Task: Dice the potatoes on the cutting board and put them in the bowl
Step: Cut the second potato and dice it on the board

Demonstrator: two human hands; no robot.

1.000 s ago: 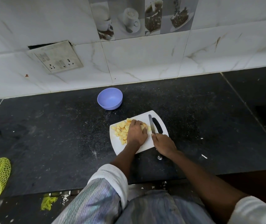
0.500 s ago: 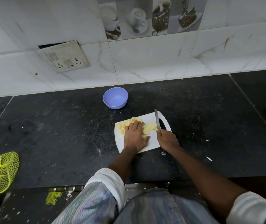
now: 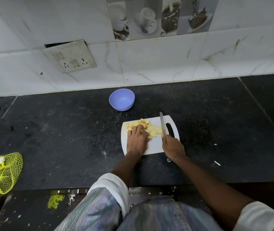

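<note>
Black speckled counter (image 3: 66, 139): round blue bowl (image 3: 121, 100) holds nothing. White board (image 3: 156, 145) carries yellow potato (image 3: 151, 128) chunks; left hand (image 3: 137, 141) flat on them, right hand (image 3: 172, 148) grips knife (image 3: 162, 125).

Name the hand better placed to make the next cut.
Right. The right hand already grips the knife beside the potato pieces; the left hand lies flat on them, steadying.
</note>
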